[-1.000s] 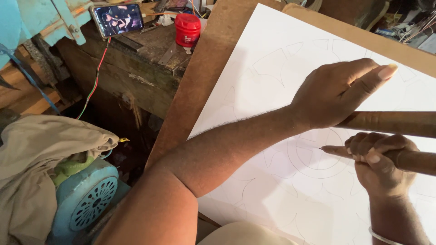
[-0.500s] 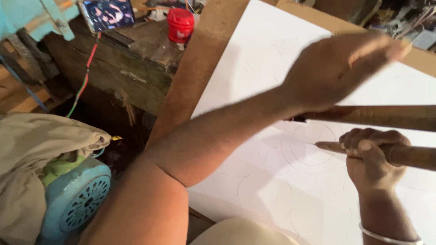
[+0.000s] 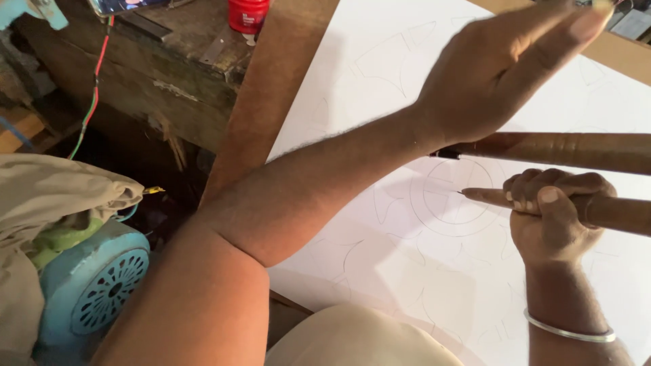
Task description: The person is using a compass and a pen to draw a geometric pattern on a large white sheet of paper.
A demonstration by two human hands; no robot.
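A large white board (image 3: 380, 88) with faint pencilled curves and circles lies on a brown wooden panel (image 3: 271, 95). My right hand (image 3: 553, 213) grips the lower wooden leg (image 3: 610, 211) of a big compass, its pointed tip resting near a drawn circle. The upper wooden leg (image 3: 569, 150) lies across the sheet just above it. My left hand (image 3: 512, 64) is raised over the board, blurred, fingers stretched together and holding nothing; its forearm crosses the picture diagonally. A metal bangle (image 3: 569, 332) sits on my right wrist.
A rough wooden bench (image 3: 163, 74) stands at the upper left with a red jar (image 3: 247, 15) on it and red and green wires (image 3: 91, 102) hanging down. A light blue motor housing (image 3: 95, 285) under a beige cloth (image 3: 47, 203) sits at the lower left.
My left hand has lifted off the upper compass leg and swung up and to the right. My right hand keeps its grip on the lower leg. The view has shifted closer.
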